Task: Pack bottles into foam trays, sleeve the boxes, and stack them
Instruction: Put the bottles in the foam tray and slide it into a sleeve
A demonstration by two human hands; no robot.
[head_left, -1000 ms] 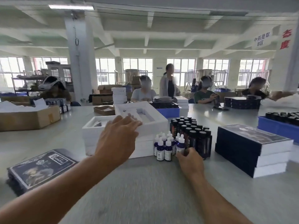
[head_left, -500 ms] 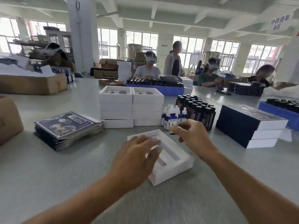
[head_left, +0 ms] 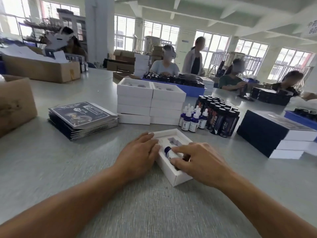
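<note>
My right hand (head_left: 197, 162) pinches a small blue dropper bottle (head_left: 169, 152) lying in a slot of the white foam tray (head_left: 171, 174) on the grey table (head_left: 68, 160), while my left hand (head_left: 139, 155) rests flat, fingers straight, on the tray's left edge. Behind it wait stacked white trays (head_left: 151, 103), upright dropper bottles (head_left: 192, 117) beside dark bottles (head_left: 221, 117) — flat sleeves (head_left: 82, 119) to the left, sleeved boxes (head_left: 274, 131) to the right.

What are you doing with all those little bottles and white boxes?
A person is packing. The right hand presses a small dropper bottle into a white foam tray on the grey table, while the left hand rests flat on the tray's edge to steady it. More dropper bottles and dark bottles wait behind, beside stacks of empty trays, flat sleeves and finished boxes.
</note>
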